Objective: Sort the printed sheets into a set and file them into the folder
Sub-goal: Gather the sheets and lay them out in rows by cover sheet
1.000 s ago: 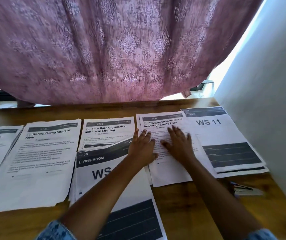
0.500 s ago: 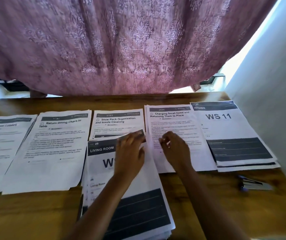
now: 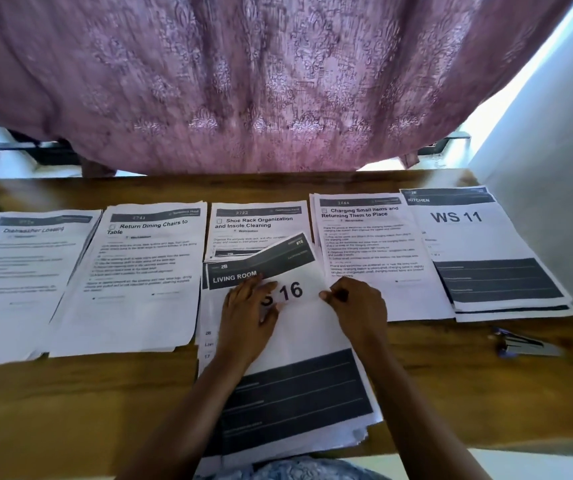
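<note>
Printed sheets lie in stacks across a wooden table (image 3: 80,403). In the middle, nearest me, is the Living Room WS 16 stack (image 3: 298,386); its top sheet is lifted and curled at the far right corner. My left hand (image 3: 248,318) rests on that top sheet with its fingers spread flat. My right hand (image 3: 356,306) pinches the sheet's right edge. Behind it lies the Shoe Rack sheet (image 3: 260,221). To the right are the Charging Small Items sheet (image 3: 371,244) and the Kitchen WS 11 stack (image 3: 479,244). Left are the Return Dining Chairs sheet (image 3: 136,271) and the Dishwasher Loading sheet (image 3: 25,271). No folder is in view.
A stapler (image 3: 524,342) lies on the table at the right, in front of the Kitchen stack. A purple curtain (image 3: 260,81) hangs behind the table's far edge. A white wall (image 3: 555,168) closes off the right side.
Both hands came back from the Charging Small Items sheet to the Living Room stack. The top sheet's right edge is now pinched and its far corner lifted.
</note>
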The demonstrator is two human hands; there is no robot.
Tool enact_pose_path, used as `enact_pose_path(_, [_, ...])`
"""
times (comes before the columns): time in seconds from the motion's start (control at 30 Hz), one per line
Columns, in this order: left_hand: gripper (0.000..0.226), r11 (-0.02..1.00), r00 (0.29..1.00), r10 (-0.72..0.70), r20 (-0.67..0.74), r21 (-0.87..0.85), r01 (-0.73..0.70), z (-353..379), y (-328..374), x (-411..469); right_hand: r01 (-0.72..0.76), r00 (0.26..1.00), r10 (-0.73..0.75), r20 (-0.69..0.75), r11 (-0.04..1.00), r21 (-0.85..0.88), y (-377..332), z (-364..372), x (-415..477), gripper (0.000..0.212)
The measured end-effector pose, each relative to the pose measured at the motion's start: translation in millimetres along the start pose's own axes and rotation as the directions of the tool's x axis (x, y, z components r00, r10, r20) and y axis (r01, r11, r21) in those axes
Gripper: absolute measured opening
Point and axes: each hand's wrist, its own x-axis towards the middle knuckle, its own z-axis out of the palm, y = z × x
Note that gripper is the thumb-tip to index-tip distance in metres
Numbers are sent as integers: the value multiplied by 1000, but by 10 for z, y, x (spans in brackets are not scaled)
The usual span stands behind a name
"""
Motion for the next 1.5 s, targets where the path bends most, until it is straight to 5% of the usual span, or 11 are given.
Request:
enact_pose_path(0.17, [63, 972, 986, -137, -96, -207, 115, -100, 35, 63, 53, 992, -37, -119, 989, 138, 36, -266, -29, 18])
enact_pose_path(0.33, [51, 753, 996, -88, 3, -655, 68, -123, 432, 320, -5, 965, 111, -239, 915, 404, 232, -863, 237, 15])
enact_pose_path(0.43, [35, 814, 1000, 18, -21, -581, -27, 8, 884, 559, -54, 940, 141, -310, 961, 271, 498, -1299, 510, 26])
enact_pose_path(0.6, [27, 858, 989, 67, 131, -513, 9, 513, 1638, 1134, -99, 889, 50, -454, 991, -85, 1022, -1906, 1137, 26])
enact_pose_path(0.8, [46, 981, 967, 136, 215, -166, -101, 1282, 2352, 1613, -165, 889, 30, -457, 952, -257, 1696, -2190, 1839, 23])
enact_pose_path(0.97, [73, 910, 913, 156, 377, 305, -281, 1692, 2453, 1626, -57, 959, -57, -279, 921, -386, 1990, -1951, 2024, 59])
enact_pose_path(1.07, [82, 900, 904, 138, 404, 329, -285, 1786, 2361, 1621, 67, 996, -84, -25, 914, -400, 2118, -1656, 1951, 70])
enact_pose_path(1.17, [84, 873, 879, 143, 456, 360, -329, 1818, 2296, 1625, 72, 997, -50, 61, 880, -469, 2255, -1456, 1821, 72])
enact_pose_path(1.33, [81, 877, 860, 135, 492, 344, -335, 1763, 2290, 1587, 85, 996, -88, 14, 881, -466, 2263, -1422, 1730, 71])
enact_pose_path(1.5, [73, 956, 947, 220, 236, 143, -257, 1272, 2261, 1266, 150, 935, -222, -277, 954, -258, 1823, -1431, 1458, 57])
